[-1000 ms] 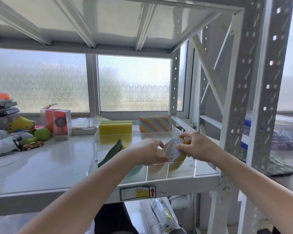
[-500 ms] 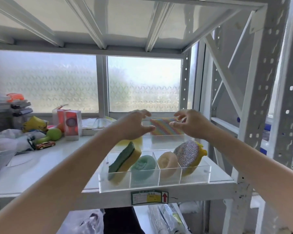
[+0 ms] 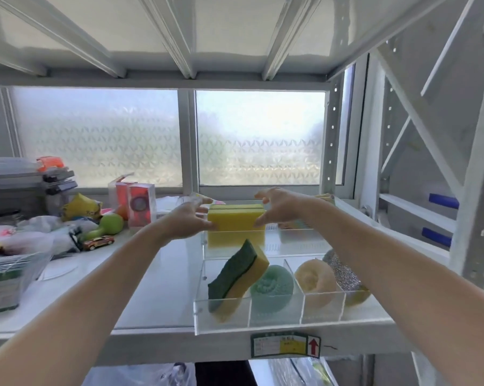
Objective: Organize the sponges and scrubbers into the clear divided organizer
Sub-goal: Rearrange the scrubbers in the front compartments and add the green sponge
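Note:
A clear divided organizer (image 3: 274, 320) stands on the white shelf. Its front row holds a tilted green-and-yellow sponge (image 3: 236, 274), a green scrubber (image 3: 273, 282), a cream scrubber (image 3: 314, 282) and a silver glitter sponge (image 3: 342, 274). At the back stands a yellow sponge stack (image 3: 235, 225). My left hand (image 3: 186, 222) and my right hand (image 3: 281, 207) flank this stack, fingers spread, thumbs touching its two sides. A rainbow-striped sponge (image 3: 298, 225) shows only in part behind my right wrist.
Left of the organizer lie a toy car (image 3: 99, 242), a green toy (image 3: 111, 224), red boxes (image 3: 138, 203), plastic bags (image 3: 26, 235) and a wire basket (image 3: 9, 274). The perforated rack upright (image 3: 474, 190) stands close on the right. A frosted window closes the back.
Both hands let go of the silver glitter sponge, which now rests in the front right compartment. They reached to the back and now sit on either side of the yellow sponge stack.

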A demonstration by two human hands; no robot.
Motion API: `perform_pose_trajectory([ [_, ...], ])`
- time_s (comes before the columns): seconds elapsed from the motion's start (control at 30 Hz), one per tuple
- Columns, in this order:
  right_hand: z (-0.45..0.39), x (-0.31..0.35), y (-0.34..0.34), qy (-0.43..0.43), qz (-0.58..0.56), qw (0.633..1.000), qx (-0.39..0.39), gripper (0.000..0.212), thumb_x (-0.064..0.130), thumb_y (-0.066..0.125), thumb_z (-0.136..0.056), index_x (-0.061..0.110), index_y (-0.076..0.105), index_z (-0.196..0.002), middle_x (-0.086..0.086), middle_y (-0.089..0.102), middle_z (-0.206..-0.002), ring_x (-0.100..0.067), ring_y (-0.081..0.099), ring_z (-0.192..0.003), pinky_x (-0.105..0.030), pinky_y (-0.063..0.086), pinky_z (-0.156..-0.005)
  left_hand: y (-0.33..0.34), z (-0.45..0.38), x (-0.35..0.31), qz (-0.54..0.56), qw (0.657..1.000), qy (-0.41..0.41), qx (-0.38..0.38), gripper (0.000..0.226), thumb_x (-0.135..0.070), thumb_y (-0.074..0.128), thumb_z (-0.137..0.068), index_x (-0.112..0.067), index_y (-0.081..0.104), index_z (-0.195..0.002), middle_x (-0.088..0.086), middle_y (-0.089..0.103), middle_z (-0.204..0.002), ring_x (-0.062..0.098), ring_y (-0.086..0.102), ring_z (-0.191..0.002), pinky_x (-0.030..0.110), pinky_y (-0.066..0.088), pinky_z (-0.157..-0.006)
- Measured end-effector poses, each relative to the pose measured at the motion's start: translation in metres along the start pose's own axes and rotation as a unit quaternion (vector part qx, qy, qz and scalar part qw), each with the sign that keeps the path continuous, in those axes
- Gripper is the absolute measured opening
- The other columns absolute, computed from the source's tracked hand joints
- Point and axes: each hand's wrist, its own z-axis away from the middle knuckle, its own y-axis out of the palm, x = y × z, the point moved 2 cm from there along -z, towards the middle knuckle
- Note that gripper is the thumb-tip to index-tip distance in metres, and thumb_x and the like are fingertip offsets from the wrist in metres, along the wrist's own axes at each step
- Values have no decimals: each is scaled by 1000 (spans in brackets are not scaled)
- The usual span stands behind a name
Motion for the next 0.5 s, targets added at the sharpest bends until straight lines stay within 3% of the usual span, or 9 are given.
perform_pose_trajectory([
  [0.3,-11,-5,7,-8,4,1000,13,68,18,73,-77,16,42,-138,-10,49,-131,-21,60,-90,-33,58,-72,-1,-14,4,-4,1000,18,-13,65,-14,71,-79,-14,41,-136,11,53,-130,19,50,-111,28,42,-88],
  [0.4,-7,-4,0,-20,11,1000,11,73,23,74,-77,15,39,-141,-10,48,-137,-23,59,-105,-31,55,-84,0,-13,2,-14,1000,19,-9,70,-16,72,-78,-16,37,-139,12,50,-133,19,49,-112,27,41,-88],
  [0.5,2,-10,-29,-21,-22,999,-29,73,28,73,-78,14,40,-141,-9,50,-138,-25,52,-121,-27,39,-90,-5,-12,-8,-27,998,41,-39,79,-24,74,-76,-21,32,-142,8,43,-143,23,42,-129,28,34,-98],
])
